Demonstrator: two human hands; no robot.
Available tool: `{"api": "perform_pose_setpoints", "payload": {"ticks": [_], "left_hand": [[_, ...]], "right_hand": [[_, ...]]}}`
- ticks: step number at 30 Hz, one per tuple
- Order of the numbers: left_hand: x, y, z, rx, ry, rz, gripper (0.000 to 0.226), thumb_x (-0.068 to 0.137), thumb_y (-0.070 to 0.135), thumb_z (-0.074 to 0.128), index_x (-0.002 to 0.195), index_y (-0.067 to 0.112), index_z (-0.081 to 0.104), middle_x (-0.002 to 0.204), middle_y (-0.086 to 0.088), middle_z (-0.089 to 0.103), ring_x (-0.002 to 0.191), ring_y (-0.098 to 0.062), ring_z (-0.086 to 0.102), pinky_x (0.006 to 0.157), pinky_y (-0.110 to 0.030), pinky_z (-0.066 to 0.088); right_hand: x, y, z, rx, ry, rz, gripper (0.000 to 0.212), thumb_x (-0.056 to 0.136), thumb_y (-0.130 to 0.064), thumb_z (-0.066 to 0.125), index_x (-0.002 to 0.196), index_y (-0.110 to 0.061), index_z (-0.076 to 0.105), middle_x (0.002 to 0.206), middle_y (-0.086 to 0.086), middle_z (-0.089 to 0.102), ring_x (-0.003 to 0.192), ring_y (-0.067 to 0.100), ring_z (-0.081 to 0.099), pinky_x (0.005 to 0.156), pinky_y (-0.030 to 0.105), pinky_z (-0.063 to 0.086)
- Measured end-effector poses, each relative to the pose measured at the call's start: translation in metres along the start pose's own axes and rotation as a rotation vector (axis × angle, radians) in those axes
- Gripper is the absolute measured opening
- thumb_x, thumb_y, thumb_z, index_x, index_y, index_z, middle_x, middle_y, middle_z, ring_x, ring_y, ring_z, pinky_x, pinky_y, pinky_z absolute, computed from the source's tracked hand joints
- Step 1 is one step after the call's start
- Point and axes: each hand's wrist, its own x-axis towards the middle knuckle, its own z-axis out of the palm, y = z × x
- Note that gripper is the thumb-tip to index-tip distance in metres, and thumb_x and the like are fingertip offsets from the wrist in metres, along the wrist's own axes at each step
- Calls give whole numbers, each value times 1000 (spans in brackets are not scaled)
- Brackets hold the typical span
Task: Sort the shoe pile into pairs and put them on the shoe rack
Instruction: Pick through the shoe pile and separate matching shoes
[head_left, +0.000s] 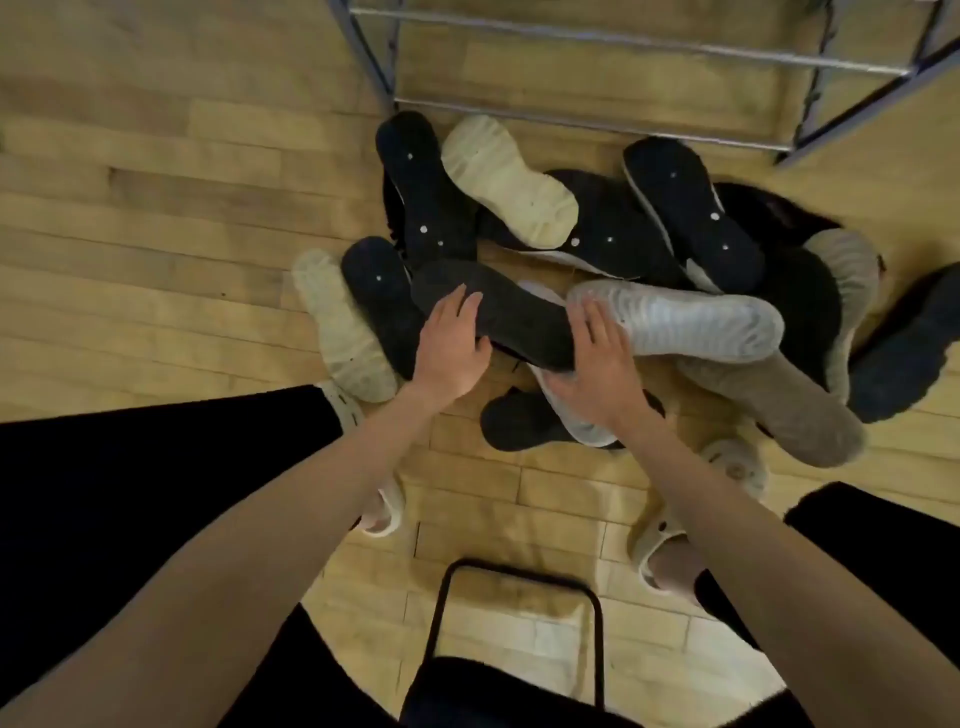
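Observation:
A pile of several shoes lies sole-up on the wooden floor in front of the metal shoe rack (613, 36). A dark-soled shoe (514, 317) lies across the middle of the pile. My left hand (452, 348) rests on its near end with the fingers spread. My right hand (597, 358) lies flat with spread fingers where that shoe meets a white-grey soled shoe (691, 322). Cream-soled shoes (509, 182) (343, 327) and black soles with white dots (426, 192) (696, 208) lie around them. Neither hand has closed around a shoe.
The rack's shelves of thin bars stand at the top with nothing on them. A black metal stool frame (514, 623) is under me. My feet in cream clogs (384, 509) (665, 556) flank it. A tan shoe (774, 405) and a dark shoe (909, 348) sit at the right.

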Motion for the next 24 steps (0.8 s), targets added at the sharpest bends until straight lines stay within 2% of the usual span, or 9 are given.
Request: {"api": "perform_pose_setpoints", "payload": {"ticks": [5, 9, 14, 16, 18, 21, 22, 24], "left_hand": [[7, -24, 35, 4, 46, 1, 64, 91, 18, 59, 148, 9, 32, 155, -14, 32, 144, -30, 28, 118, -39, 25], [5, -33, 50, 42, 132, 64, 61, 91, 14, 58, 146, 6, 35, 155, -15, 31, 144, -31, 25, 119, -40, 23], [-6, -27, 59, -102, 154, -4, 59, 91, 12, 58, 145, 7, 36, 155, -15, 28, 146, -29, 22, 119, -39, 23], [-10, -23, 59, -169, 197, -33, 57, 90, 13, 59, 143, 5, 38, 152, -15, 33, 143, -28, 27, 118, -36, 25], [-15, -17, 56, -270, 269, -118, 55, 89, 15, 61, 139, 3, 41, 144, -15, 41, 136, -27, 38, 112, -33, 31], [-23, -9, 47, -557, 293, -411, 56, 88, 28, 65, 133, 4, 41, 133, -13, 44, 121, -27, 49, 97, -30, 43], [-25, -7, 44, -705, 227, -505, 61, 89, 35, 64, 135, 4, 40, 132, -12, 46, 118, -26, 51, 95, -31, 45], [-30, -3, 40, -997, -18, -601, 67, 91, 47, 58, 138, 3, 40, 128, -13, 55, 111, -25, 57, 95, -37, 50]], "right_hand": [[27, 14, 43, -25, -8, 3, 96, 81, -50, 65, 153, -15, 12, 161, 8, 13, 149, 29, 9, 120, 47, 11], [34, 20, 57, -28, 39, -22, 98, 77, -50, 70, 151, -12, 18, 155, 13, 26, 143, 34, 23, 118, 47, 20], [35, 13, 54, -14, 51, -10, 103, 72, -43, 76, 149, -6, 19, 147, 15, 33, 135, 34, 31, 114, 45, 24], [30, 8, 51, -19, 72, -21, 101, 69, -42, 76, 147, -5, 23, 142, 16, 36, 131, 34, 33, 111, 43, 25], [20, 3, 47, -8, 123, -26, 97, 66, -42, 75, 143, -5, 29, 137, 15, 38, 127, 33, 36, 109, 41, 27], [-4, -1, 43, 11, 239, -14, 91, 64, -42, 72, 139, -4, 36, 131, 14, 43, 122, 31, 40, 104, 38, 29], [-13, -1, 42, 17, 271, -2, 90, 64, -42, 72, 138, -4, 37, 130, 14, 44, 121, 31, 41, 103, 37, 30], [-34, 2, 41, 61, 321, 50, 91, 64, -44, 73, 137, -3, 38, 129, 14, 44, 121, 31, 41, 102, 37, 33]]}}
